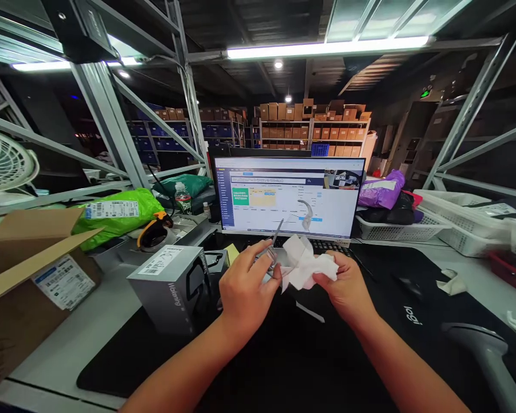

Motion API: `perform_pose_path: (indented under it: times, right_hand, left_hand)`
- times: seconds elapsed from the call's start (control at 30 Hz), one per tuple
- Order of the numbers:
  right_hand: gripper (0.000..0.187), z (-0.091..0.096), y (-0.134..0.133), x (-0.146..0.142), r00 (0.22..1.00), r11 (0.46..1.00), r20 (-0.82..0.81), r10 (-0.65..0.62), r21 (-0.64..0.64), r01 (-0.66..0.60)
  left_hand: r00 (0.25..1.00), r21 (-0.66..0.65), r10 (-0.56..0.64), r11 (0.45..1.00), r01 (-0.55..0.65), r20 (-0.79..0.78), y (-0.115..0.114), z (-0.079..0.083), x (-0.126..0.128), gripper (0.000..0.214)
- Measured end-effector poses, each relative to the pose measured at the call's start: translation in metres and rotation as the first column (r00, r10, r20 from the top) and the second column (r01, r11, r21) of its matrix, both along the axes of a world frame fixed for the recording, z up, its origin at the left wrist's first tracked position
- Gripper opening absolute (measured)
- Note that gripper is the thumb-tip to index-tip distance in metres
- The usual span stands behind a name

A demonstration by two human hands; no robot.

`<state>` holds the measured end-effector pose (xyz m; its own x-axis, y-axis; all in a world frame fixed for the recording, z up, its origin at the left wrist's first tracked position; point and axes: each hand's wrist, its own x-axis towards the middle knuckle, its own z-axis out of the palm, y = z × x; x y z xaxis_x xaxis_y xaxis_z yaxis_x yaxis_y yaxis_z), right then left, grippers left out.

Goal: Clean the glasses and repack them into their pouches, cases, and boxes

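Observation:
Above the black desk mat, my left hand [250, 281] is closed round a small clear item with a thin grey arm [278, 232] sticking up, which looks like a pair of glasses. Its middle is hidden behind my fingers and the tissue. My right hand [346, 281] pinches a crumpled white tissue [307, 267] that lies against the item. Just left of my left hand stands a grey box [167, 292] with a white label on top and a dark frame pictured on its side. A thin white strip [310, 312] rests on the mat below my hands.
A lit monitor [284, 195] stands right behind my hands. At left are an open cardboard box [38, 281] and a green parcel [120, 212]. To the right are a mouse [408, 285], a grey scanner [477, 341] and white baskets [399, 229] with parcels.

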<state>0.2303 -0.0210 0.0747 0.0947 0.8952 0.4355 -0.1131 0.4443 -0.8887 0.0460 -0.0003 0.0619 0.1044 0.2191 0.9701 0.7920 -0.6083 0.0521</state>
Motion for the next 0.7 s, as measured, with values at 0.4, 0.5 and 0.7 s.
perform_pose_path:
  times: [0.4, 0.5, 0.7]
  right_hand:
    - [0.043, -0.032, -0.012, -0.045, 0.918, 0.989, -0.37, -0.147, -0.079, 0.126]
    - [0.045, -0.029, -0.014, -0.044, 0.906, 0.992, -0.405, -0.12, -0.071, 0.1]
    - [0.049, -0.012, -0.009, -0.028, 0.874, 0.996, -0.482, -0.063, -0.09, 0.022]
  left_hand:
    - [0.98, 0.073, -0.056, 0.995, 0.071, -0.193, -0.005, -0.017, 0.012, 0.022]
    - [0.971, 0.095, -0.115, 0.986, 0.137, -0.208, -0.004, -0.016, 0.011, 0.023]
    - [0.947, 0.091, -0.204, 0.968, 0.232, -0.247, 0.0, -0.012, 0.008, 0.022]
